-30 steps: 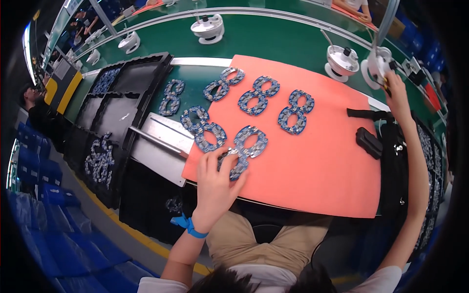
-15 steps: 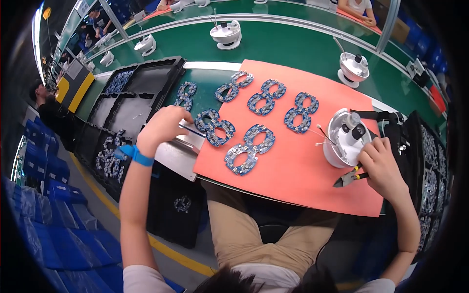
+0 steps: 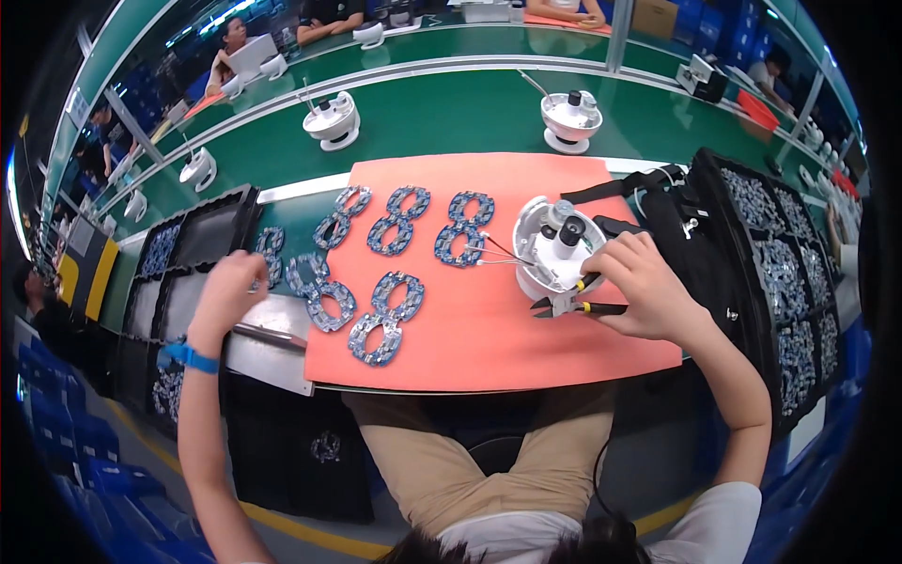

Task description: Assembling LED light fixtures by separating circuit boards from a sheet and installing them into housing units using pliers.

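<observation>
Here six figure-eight boards [image 3: 386, 318] lie on the mat [image 3: 489, 338]; right hand [image 3: 648, 291] fingers clamp pliers [image 3: 568, 305], left hand's [image 3: 228, 291] hidden.

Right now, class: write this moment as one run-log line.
left hand: on figure-eight board by black trays | right hand: holds cutters beside white stand | mat: six boards
</observation>
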The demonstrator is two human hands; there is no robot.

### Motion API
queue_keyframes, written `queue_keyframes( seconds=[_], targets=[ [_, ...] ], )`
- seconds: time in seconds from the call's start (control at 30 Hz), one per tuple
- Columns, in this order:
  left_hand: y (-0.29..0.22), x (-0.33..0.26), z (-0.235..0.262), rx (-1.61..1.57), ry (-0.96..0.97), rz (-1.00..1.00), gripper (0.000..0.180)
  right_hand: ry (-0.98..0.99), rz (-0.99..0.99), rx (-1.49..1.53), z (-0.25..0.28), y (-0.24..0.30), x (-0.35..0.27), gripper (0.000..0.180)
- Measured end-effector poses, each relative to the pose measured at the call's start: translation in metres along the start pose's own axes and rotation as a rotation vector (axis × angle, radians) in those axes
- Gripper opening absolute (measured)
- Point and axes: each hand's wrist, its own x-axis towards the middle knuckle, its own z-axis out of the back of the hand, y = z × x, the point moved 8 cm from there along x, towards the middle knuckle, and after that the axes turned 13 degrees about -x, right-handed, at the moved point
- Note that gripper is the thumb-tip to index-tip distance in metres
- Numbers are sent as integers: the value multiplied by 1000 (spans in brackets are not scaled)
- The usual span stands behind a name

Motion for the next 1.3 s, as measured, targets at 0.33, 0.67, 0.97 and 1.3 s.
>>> queue_keyframes(
  seconds=[0.33, 0.67, 0.97, 1.3],
  targets=[
    [-78, -62, 48, -316, -554, 239, 14, -249, -263, -56, 34, -41, -19, 39],
    [-253, -74, -131, -554, 244, -173, 19, -251, -190, -379, 41, -25, -4, 36],
    [-299, 63, -39, -509, -305, -400, 18, -254, -246, -384, 46, -30, -9, 38],
    [-300, 119, -65, -496, 64, -458, 11, -238, -279, -330, 46, -34, -14, 39]
  ],
)
